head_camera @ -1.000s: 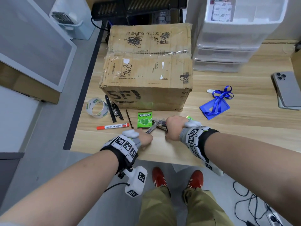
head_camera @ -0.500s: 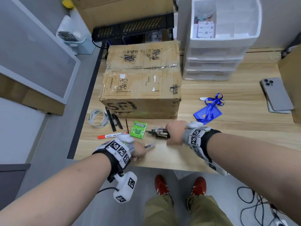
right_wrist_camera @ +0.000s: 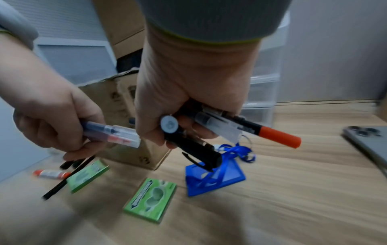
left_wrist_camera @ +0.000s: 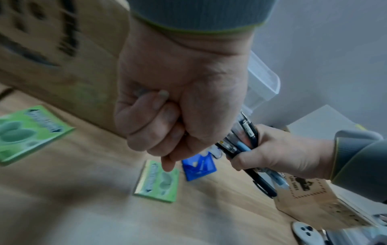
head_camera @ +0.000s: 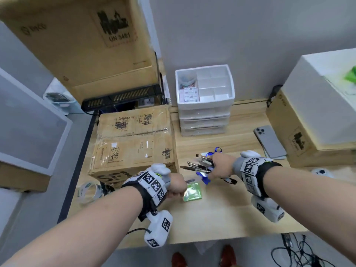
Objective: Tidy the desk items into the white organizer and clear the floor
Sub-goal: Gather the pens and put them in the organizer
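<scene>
A: Since half a second ago both hands have lifted off the desk [head_camera: 240, 212] and the head view has tipped up, so the white organizer [head_camera: 205, 97] now sits mid-frame at the far edge, against the wall.

B: What is the right hand [head_camera: 221, 166] gripping?

A: A bundle of pens [right_wrist_camera: 201, 132], fingers curled round them: black barrels, a clear cap, and one marker with an orange cap [right_wrist_camera: 278, 137] sticking out to the right. The bundle is up in the air above the blue badge holder [right_wrist_camera: 215, 179] with its ribbon.

B: And the left hand [head_camera: 176, 186]?

A: Clenched too. The right wrist view shows it holding two clear-bodied pens [right_wrist_camera: 113, 134], one with red inside. It hovers left of the right hand, near the front corner of the taped cardboard box [head_camera: 134, 139].

B: What lies on the desk?

A: Two green gum packs [right_wrist_camera: 150, 199] lie flat, one left of the other. Further left lie a red-ended marker [right_wrist_camera: 51, 174] and a thin black pen [right_wrist_camera: 67, 179]; a tape roll [head_camera: 88, 192] sits near the desk's left edge.

B: Anything in the organizer?

A: Its top tray has dividers; the left compartment holds small cards, too blurred to read. A grey phone [head_camera: 269, 141] lies to the right, beside another cardboard box.
</scene>
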`<state>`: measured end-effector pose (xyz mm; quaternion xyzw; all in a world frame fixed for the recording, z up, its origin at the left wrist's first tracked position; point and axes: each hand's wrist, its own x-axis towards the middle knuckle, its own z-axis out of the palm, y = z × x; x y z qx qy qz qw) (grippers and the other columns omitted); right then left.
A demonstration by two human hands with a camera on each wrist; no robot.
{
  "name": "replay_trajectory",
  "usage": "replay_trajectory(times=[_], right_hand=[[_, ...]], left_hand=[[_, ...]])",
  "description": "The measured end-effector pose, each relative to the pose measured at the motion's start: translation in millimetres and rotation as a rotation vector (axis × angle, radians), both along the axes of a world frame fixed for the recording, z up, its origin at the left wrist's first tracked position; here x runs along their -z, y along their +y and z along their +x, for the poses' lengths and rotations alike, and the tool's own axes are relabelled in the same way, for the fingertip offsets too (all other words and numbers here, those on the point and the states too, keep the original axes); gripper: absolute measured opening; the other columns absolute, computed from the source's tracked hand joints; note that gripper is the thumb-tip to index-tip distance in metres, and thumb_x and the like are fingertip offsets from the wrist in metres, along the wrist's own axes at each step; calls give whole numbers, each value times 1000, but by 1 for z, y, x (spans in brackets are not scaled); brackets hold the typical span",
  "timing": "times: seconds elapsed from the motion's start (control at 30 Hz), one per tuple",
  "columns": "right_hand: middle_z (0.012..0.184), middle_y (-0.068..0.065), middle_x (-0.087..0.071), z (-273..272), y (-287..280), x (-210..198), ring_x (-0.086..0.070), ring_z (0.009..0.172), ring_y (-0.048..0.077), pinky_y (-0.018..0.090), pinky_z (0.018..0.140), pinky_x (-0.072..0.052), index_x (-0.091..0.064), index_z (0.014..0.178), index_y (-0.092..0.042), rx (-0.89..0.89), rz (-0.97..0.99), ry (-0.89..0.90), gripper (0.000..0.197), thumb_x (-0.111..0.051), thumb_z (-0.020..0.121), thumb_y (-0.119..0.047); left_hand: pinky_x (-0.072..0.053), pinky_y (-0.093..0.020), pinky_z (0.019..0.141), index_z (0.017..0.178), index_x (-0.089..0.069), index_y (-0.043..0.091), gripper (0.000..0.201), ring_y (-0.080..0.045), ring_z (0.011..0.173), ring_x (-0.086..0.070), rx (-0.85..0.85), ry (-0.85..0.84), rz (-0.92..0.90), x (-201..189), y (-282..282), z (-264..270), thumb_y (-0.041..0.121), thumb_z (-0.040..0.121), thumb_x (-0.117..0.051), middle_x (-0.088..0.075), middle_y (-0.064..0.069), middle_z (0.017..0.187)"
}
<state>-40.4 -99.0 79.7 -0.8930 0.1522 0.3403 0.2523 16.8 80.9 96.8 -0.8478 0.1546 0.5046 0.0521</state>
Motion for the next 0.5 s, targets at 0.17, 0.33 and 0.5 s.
replay_trajectory(times=[0.17, 0.33, 0.5], right_hand=[[53, -2, -52, -3, -52, -15, -47, 47, 12, 18, 38, -34, -51, 62, -15, 537, 155, -259, 32, -75, 79, -27], [61, 6, -50, 30, -81, 1, -45, 46, 20, 26, 44, -36, -55, 70, -15, 1097, 479, -348, 35, -72, 52, -41], [65, 8, -51, 69, -99, 41, -49, 50, 23, 34, 54, -45, -55, 78, -16, 1433, 861, -420, 39, -73, 48, -32]], left_hand=[[-35, -23, 46, 72, -59, 10, 26, -19, 48, -46, 63, -101, -154, -16, -68, 15, 27, 92, -55, -55, -5, 64], [-32, -22, 39, 66, -49, 11, 32, -17, 44, -45, 56, -271, -268, -41, -109, 53, 23, 96, -53, -51, -5, 60], [-39, -29, 60, 77, -56, 10, 30, -26, 72, -55, 177, -598, -371, -60, -126, 107, 29, 99, -48, -60, -10, 83]])
